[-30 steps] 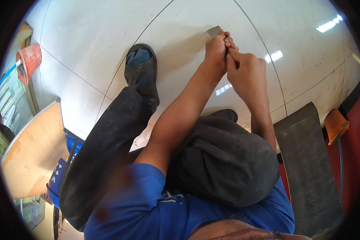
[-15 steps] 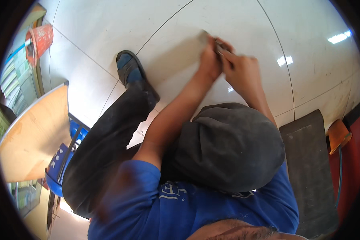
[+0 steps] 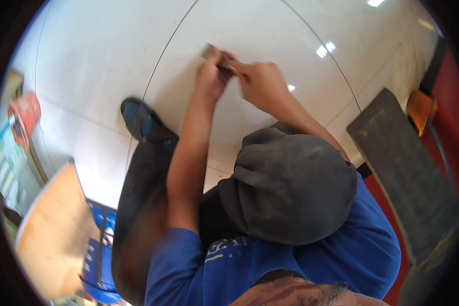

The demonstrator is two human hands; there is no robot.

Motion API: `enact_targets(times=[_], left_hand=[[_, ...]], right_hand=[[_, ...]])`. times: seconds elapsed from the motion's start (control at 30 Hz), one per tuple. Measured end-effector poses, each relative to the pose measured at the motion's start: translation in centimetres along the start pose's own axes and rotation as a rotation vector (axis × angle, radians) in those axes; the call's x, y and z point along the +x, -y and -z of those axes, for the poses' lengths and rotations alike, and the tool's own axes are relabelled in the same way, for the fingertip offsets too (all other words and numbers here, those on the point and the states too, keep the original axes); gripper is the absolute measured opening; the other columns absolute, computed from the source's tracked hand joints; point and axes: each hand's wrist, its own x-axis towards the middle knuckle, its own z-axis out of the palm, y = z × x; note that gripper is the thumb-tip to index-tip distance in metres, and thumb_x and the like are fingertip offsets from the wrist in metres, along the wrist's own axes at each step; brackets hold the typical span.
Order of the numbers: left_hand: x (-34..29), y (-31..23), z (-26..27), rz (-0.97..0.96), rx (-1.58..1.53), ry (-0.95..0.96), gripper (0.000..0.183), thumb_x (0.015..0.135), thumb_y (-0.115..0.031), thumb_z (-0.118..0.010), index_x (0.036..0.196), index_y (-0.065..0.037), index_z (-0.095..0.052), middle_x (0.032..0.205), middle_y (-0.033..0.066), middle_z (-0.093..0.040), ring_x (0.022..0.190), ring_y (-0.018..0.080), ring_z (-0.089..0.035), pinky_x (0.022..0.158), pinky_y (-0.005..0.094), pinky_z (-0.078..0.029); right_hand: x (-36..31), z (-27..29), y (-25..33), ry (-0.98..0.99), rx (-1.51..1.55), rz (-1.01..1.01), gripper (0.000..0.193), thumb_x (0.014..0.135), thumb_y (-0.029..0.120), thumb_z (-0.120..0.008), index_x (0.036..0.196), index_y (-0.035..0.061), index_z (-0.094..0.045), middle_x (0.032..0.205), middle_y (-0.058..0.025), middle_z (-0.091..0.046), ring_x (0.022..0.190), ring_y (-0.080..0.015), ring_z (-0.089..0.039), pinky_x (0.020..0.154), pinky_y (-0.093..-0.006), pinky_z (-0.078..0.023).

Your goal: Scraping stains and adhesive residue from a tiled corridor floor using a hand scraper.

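My left hand [image 3: 212,76] is closed around a small flat scraper-like tool [image 3: 207,51], whose squarish grey-brown end sticks out beyond the fingers. Against it, my right hand [image 3: 264,84] is closed with thumb and fingertips pinched together, meeting the left hand at the tool's other end. A thin light edge shows between the two hands, but whether the right fingers grip the tool itself or a separate piece is hidden. Both hands are held in front of my bent knees, over the pale tiled floor [image 3: 183,66].
A dark grey padded board [image 3: 403,173] lies at the right, near an orange container [image 3: 421,109] with a blue-grey cord. On the left are a red bucket [image 3: 25,115], a wooden tabletop [image 3: 51,234] and a blue plastic chair [image 3: 99,265]. My sandalled foot [image 3: 140,120] rests on the tiles.
The view has turned, so my hands appear farther left and the bucket, table and foot sit lower. Both hands stay together at the tool.
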Motion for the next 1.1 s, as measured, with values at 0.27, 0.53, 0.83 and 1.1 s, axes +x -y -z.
enact_targets(times=[0.27, 0.53, 0.83, 1.1], left_hand=[[3.5, 7.6, -15.3, 0.246, 0.81, 0.154, 0.045, 0.097, -0.04, -0.041, 0.1, 0.002, -0.056, 0.085, 0.0129, -0.062, 0.077, 0.024, -0.062, 0.071, 0.0358, -0.052], [10.8, 7.5, -17.0, -1.303, 2.013, -0.351, 0.059, 0.089, -0.035, -0.05, 0.133, 0.002, -0.037, 0.145, 0.0239, -0.025, 0.134, 0.0475, -0.016, 0.103, 0.0624, -0.017], [6.6, 31.1, -22.5, -0.844, 2.037, 1.5, 0.06, 0.082, -0.039, -0.061, 0.132, -0.01, -0.044, 0.14, 0.0105, -0.041, 0.131, 0.0301, -0.035, 0.107, 0.0555, -0.023], [11.1, 18.9, -21.5, -1.44, 2.132, -0.278, 0.068, 0.086, -0.041, -0.054, 0.133, 0.005, -0.037, 0.141, 0.0277, -0.03, 0.132, 0.0447, -0.023, 0.102, 0.0663, -0.017]], right_hand=[[-9.7, 4.5, -10.0, -0.567, 0.053, -0.517, 0.024, 0.086, 0.021, -0.057, 0.106, 0.0113, -0.067, 0.069, -0.0157, -0.063, 0.061, -0.0277, -0.062, 0.06, -0.0334, -0.047], [-28.1, 5.3, -18.4, -1.034, 0.48, -0.991, 0.026, 0.089, 0.021, -0.057, 0.107, 0.0075, -0.068, 0.058, -0.0027, -0.054, 0.055, -0.0069, -0.05, 0.055, -0.0238, -0.041], [-32.5, 3.3, -16.2, -1.33, 0.782, -1.079, 0.025, 0.092, 0.013, -0.053, 0.111, 0.0028, -0.065, 0.062, 0.0026, -0.05, 0.058, -0.0019, -0.044, 0.054, -0.0179, -0.035], [-31.8, 2.5, -20.2, -1.283, 0.889, -0.957, 0.027, 0.093, 0.013, -0.053, 0.113, -0.001, -0.063, 0.063, 0.0017, -0.051, 0.059, -0.0044, -0.046, 0.056, -0.0196, -0.038]])
